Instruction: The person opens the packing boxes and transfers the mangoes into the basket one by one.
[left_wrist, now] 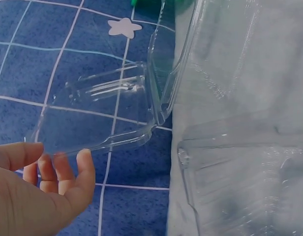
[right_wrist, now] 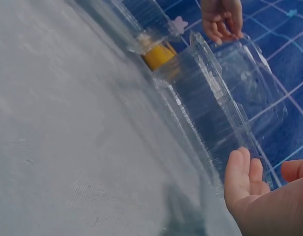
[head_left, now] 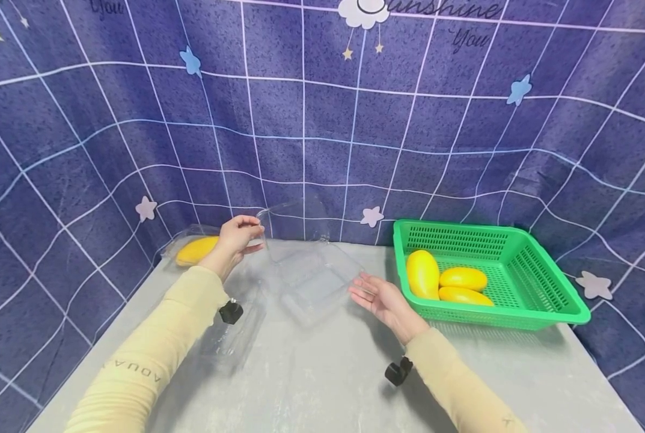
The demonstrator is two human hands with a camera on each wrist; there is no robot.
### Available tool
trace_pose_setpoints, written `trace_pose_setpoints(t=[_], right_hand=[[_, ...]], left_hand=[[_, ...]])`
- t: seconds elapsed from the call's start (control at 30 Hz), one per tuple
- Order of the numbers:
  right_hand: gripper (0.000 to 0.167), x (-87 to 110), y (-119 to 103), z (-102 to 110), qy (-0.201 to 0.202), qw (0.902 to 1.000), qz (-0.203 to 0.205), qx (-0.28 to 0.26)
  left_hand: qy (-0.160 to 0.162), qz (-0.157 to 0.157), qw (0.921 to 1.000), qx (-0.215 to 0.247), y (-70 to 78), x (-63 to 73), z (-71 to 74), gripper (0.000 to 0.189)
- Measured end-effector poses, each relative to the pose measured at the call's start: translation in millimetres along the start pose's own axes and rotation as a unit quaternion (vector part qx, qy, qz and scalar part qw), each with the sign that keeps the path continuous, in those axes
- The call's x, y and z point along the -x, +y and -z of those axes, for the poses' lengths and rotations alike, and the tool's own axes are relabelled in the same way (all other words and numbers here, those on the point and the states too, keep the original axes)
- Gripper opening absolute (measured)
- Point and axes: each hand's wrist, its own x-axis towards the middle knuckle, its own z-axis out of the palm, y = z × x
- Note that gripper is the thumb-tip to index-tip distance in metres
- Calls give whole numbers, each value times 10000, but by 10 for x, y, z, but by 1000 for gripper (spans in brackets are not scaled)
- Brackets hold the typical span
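Leftmost, and well apart from the green basket [head_left: 463, 226], a yellow fruit [head_left: 191, 252] lay at the back of the surface [head_left: 322, 385] in a clear container [head_left: 169, 248], partly hidden by the left hand and arm. Closer to the person, also well left of the basket, some clear packaging [head_left: 238, 337] rested beside the left forearm, its outline faint.

Next toward the basket came the left hand [head_left: 235, 240], thumb and fingertips pinching the edge of the lid [head_left: 295, 222] of a transparent box [head_left: 311, 288]. That box sat left of the basket and apart from it, between the two hands, its lid tilted up at the back. Its base looked turned askew to the basket's front rim; I could not tell its long axis for certain through the plastic.

Just left of the basket, the right hand [head_left: 379, 300] was the nearer one to the base, fingers extended and against or just beside its wall, thumb apart, gripping nothing. Inside the basket, three yellow fruits [head_left: 423, 275] occupied the left part, one pointing away from the person, two lying crosswise.
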Motion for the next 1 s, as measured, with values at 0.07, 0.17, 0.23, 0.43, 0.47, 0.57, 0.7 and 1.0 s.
trace_pose_setpoints(t=[0.07,0.17,0.23,0.43,0.47,0.57,0.7,1.0], right_hand=[[49,-45,11,3,74,9998,-17,-201],[50,-100,28,-5,154,9984,9,-549],[52,-125,35,-15,155,9975,66,-689],[58,-162,28,-82,277,9972,314,-612],[58,-169,24,-94,321,9975,370,-502],[58,-194,17,-128,502,9972,509,-212],[62,-232,24,-160,669,9953,682,158],[69,-289,30,-219,942,9894,852,701]], left_hand=[[18,54,10000,66,-22,-2,10,16],[39,130,9998,148,-47,5,16,16],[31,168,9997,159,-61,15,19,16],[-57,280,9993,236,-101,32,54,20],[-95,308,9992,226,-109,34,62,20],[-235,367,9990,64,-133,43,89,22],[-490,424,9977,-217,-180,52,117,23],[-744,337,9928,-882,-234,102,184,27]])
